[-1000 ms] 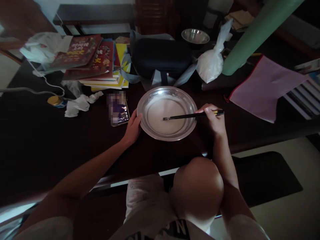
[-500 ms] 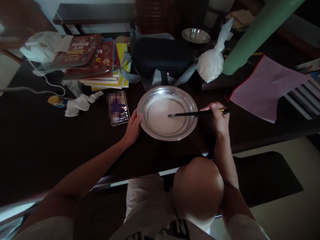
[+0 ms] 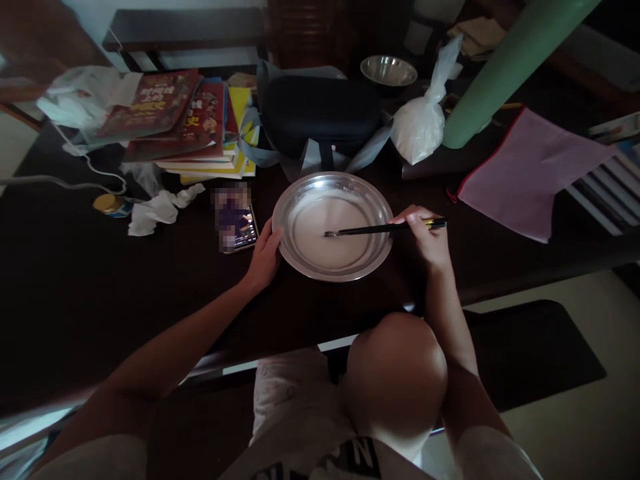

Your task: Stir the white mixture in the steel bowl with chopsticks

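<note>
A shallow metal bowl (image 3: 367, 268) stands on the dark table with a smooth, whitish liquid (image 3: 330, 227) in it. White residue clings to its far inner wall. My left hand (image 3: 265, 257) grips the bowl's left rim, thumb over the edge. In my right hand (image 3: 425, 237) are black chopsticks (image 3: 365, 230) with gold marks near the back end. They reach over the right rim, nearly level, and their coated tips touch the liquid left of the bowl's middle.
A phone (image 3: 245, 227) lies left of the bowl, near crumpled tissue (image 3: 155, 212) and a small jar (image 3: 111, 205). Behind are stacked books (image 3: 175, 143), a black case (image 3: 323, 110), a tied bag of white powder (image 3: 419, 133) and another metal bowl (image 3: 389, 70). A green post (image 3: 500, 87) and a pink pouch (image 3: 530, 170) are at right.
My right hand and the chopsticks have shifted left, and the tips have moved a little left through the liquid. My left hand keeps its grip on the rim.
</note>
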